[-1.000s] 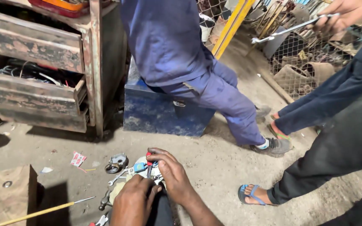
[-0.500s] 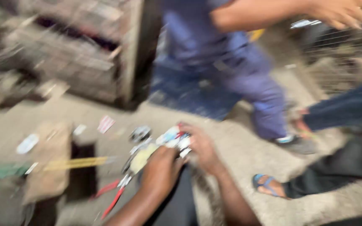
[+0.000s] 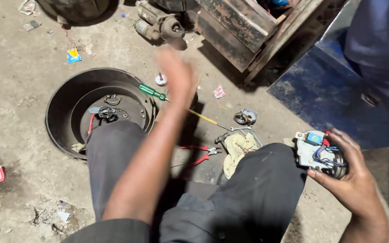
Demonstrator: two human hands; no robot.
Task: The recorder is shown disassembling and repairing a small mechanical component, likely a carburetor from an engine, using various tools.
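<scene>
Meanwhile the right hand (image 3: pixel 345 173) is clamped around a small round metal electrical unit with blue and red wires (image 3: pixel 318 153), cradled off the right knee so its wired face shows; the blurred left hand (image 3: pixel 176 74), fingers seemingly spread and empty, reaches over the green-handled screwdriver (image 3: pixel 154 92) on the concrete floor (image 3: pixel 19 90) beside a black round metal pan (image 3: pixel 59 112)
</scene>
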